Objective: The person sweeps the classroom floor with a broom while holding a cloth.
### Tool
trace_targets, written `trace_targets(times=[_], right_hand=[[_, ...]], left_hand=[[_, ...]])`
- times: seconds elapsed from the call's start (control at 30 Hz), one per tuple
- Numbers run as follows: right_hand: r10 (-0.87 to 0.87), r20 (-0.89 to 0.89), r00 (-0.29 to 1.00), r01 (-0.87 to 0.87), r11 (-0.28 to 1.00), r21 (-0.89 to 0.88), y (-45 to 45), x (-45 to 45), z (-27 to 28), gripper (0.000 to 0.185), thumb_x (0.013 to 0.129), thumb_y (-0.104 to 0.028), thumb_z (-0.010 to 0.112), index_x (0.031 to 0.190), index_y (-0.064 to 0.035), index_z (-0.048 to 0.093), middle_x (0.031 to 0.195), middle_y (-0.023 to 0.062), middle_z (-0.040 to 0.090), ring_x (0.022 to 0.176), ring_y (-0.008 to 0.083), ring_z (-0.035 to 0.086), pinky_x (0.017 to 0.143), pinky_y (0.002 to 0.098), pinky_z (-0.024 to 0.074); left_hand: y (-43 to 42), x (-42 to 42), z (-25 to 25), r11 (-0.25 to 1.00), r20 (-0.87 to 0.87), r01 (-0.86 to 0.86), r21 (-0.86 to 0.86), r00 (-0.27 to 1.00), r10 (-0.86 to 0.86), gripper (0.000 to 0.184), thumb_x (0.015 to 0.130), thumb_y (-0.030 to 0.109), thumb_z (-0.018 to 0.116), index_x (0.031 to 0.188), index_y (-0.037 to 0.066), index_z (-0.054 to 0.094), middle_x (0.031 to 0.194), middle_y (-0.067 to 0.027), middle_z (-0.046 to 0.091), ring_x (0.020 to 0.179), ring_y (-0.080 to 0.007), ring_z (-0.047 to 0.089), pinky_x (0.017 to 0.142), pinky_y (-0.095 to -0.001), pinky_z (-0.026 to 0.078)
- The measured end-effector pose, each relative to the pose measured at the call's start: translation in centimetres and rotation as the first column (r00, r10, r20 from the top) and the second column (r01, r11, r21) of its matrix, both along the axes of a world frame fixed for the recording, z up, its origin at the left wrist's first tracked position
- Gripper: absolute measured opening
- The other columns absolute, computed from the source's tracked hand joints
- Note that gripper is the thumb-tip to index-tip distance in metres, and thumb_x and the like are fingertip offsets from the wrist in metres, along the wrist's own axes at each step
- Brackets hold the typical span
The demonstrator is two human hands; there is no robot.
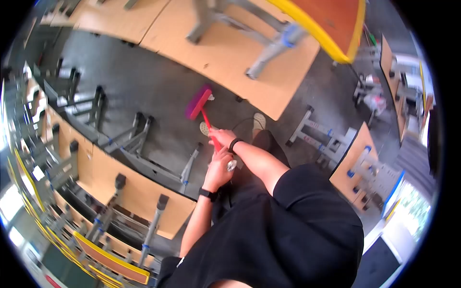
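Observation:
A red broom (196,103) with magenta bristles is low over the grey floor, its head ahead of my shoes; I cannot tell whether the bristles touch the floor. My right hand (224,137), with a dark band at the wrist, wraps round the red handle nearer the broom head. Higher up the handle, my left hand (219,169) is closed round it, a black watch on that wrist. Beside the left hand shows a small whitish round thing (231,165), too unclear to name. My fingers and forearms cover parts of the handle.
Ahead stands a wooden desk (273,98) bearing an upturned chair (276,45) with a yellow-edged seat. To my left runs a row of desks (168,216) with metal legs jutting out. Another desk (355,165) is at my right. My light shoes (259,120) are on the floor.

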State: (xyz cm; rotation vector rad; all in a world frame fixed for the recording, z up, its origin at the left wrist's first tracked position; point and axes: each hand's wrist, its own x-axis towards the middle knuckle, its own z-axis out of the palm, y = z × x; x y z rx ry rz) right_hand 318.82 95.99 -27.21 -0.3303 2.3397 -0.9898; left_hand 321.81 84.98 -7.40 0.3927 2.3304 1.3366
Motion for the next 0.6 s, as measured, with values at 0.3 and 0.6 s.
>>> trace_targets(times=[0.3, 0.6], right_hand=[[-0.268, 0.518, 0.813, 0.541, 0.677, -0.498, 9.6, 7.7, -7.5, 0.012, 0.091, -0.021, 0.063, 0.095, -0.0125, 0.07, 0.101, 0.0088, 0.069, 0.092, 0.0267, 0.07, 0.079, 0.0407, 0.0564], [-0.456, 0.086, 0.886, 0.461, 0.841, -0.284, 24.3, 15.9, -2.0, 0.009, 0.075, -0.024, 0.071, 0.079, -0.0186, 0.064, 0.084, 0.0004, 0.065, 0.084, 0.0279, 0.068, 0.066, 0.0472, 0.0521]], left_hand=[[14.5, 3.8, -0.7, 0.947, 0.167, 0.241, -0.214, 0.964, -0.208, 0.019, 0.079, 0.002, 0.068, 0.098, -0.001, 0.066, 0.114, -0.0249, 0.066, 0.128, -0.0451, 0.054, 0.101, -0.0491, 0.049], [27.7, 6.9, 0.2, 0.854, 0.39, 0.489, -0.178, 0.832, -0.394, 0.028, 0.079, 0.002, 0.065, 0.106, -0.002, 0.067, 0.125, -0.0287, 0.063, 0.119, -0.0468, 0.06, 0.097, -0.0455, 0.05]])
